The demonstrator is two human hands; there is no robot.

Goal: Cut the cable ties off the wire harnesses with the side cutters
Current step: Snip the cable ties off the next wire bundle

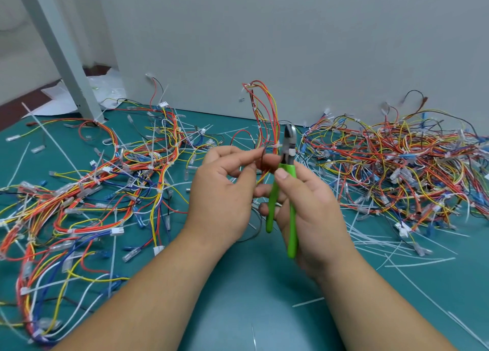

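Observation:
My left hand [225, 189] pinches a wire harness [264, 112] of red, orange and yellow wires, which stands up above the table. My right hand [309, 205] grips the green-handled side cutters [289, 170], jaws pointing up. The metal jaws sit right beside a white cable tie [276, 145] on the held harness, just above my left fingertips. Whether the jaws touch the tie I cannot tell.
Tangled harnesses lie in a pile on the left [92, 192] and a denser pile on the right [410, 165] of the green mat [251, 297]. Cut white tie strips [383, 242] are scattered about. A grey post [66, 59] stands at back left, a grey wall behind.

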